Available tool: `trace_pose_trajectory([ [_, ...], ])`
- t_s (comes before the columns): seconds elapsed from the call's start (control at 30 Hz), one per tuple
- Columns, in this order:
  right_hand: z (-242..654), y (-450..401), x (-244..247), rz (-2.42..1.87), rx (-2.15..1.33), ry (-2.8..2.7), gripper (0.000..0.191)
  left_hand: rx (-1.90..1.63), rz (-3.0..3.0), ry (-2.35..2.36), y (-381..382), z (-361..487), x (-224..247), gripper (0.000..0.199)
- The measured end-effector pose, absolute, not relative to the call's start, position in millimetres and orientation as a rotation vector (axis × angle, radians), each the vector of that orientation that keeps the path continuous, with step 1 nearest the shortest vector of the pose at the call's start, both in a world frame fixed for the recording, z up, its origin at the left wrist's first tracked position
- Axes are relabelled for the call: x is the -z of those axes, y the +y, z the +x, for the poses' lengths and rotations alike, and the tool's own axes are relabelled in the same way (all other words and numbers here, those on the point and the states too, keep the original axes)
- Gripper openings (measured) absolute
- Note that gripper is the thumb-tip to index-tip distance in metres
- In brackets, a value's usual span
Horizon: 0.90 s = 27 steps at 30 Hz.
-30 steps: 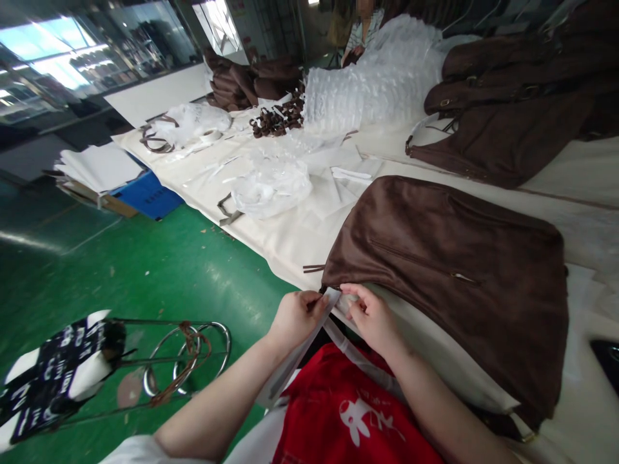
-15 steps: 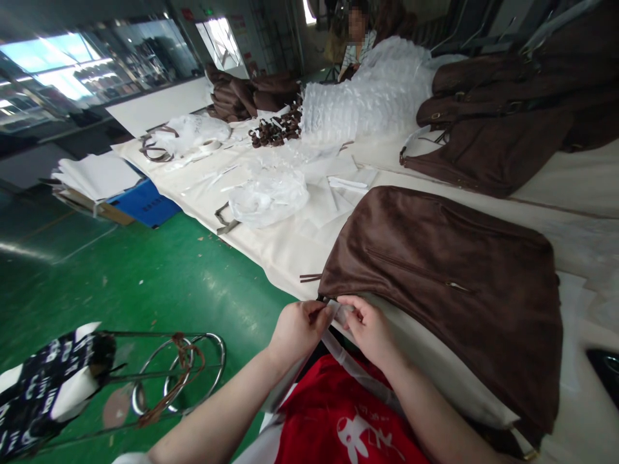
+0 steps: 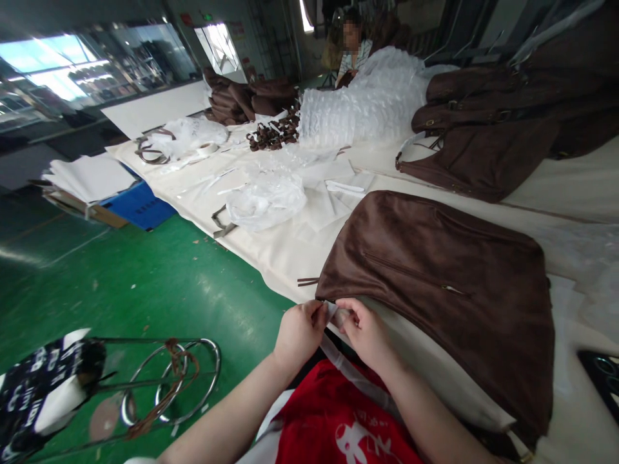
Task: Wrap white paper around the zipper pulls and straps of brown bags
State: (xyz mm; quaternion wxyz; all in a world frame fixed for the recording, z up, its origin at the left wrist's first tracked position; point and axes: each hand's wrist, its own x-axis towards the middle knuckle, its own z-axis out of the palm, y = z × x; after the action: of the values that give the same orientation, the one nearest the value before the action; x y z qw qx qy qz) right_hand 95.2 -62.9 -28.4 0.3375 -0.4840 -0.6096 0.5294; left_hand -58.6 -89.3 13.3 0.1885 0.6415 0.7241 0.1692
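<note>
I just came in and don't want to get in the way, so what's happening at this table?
The left hand and right hand pinch a whitish strip at the near corner of a brown bag lying on the table. More brown bags lie beyond, and someone sits at the back.

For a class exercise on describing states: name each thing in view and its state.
Left hand, pinching the white strip
Right hand, fingers curled
Large brown bag, lying, creased
Clear plastic bag, crumpled
White papers, stacked
Clear packaging, heaped
Table, covered
</note>
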Motion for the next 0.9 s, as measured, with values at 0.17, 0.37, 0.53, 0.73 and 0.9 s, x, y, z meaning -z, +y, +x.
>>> trace_pose_trajectory([
  [0.17,94,-60,23,-1.379,-1.432,-1.579,0.023,-0.509,1.772,2.043,-91,-61,-11,0.030],
  [0.37,84,-50,11,-1.446,-1.448,-1.796,0.032,-0.562,1.747,1.977,-92,-63,-12,0.033],
  [0.53,75,-48,20,-1.467,-1.561,-1.668,0.027,-0.574,1.722,1.972,-91,-67,-11,0.030],
  [0.73,67,-45,22,-1.388,-1.821,-1.497,0.032,-0.615,1.707,2.008,-89,-74,-4,0.025],
  [0.9,64,-44,22,-1.420,-1.797,-1.458,0.032,-0.614,1.745,2.012,-90,-75,-4,0.027],
])
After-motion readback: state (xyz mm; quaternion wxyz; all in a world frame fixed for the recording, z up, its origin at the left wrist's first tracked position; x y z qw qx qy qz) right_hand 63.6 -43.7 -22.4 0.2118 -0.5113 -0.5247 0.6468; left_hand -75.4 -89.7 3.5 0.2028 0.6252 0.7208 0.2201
